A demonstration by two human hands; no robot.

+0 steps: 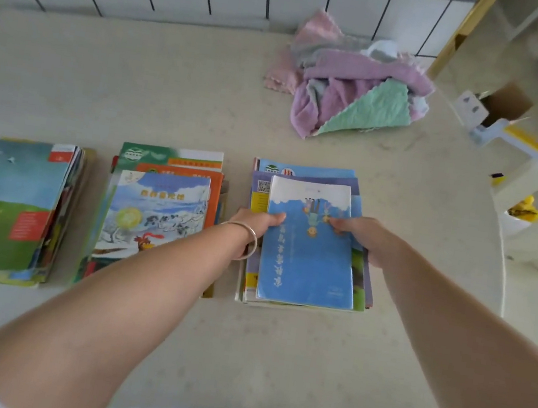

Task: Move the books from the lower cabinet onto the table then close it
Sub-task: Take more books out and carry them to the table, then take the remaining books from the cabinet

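Here both hands grip the right book stack (310, 244) on the surface (205, 108): left hand (254, 224) and right hand (360, 234) thumbs press its blue cover, fingers hidden beneath the edges. Two stacks lie left.

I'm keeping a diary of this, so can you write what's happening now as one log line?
step: setting books down | left hand: on blue book | right hand: on blue book | book: atop right pile | table: three piles
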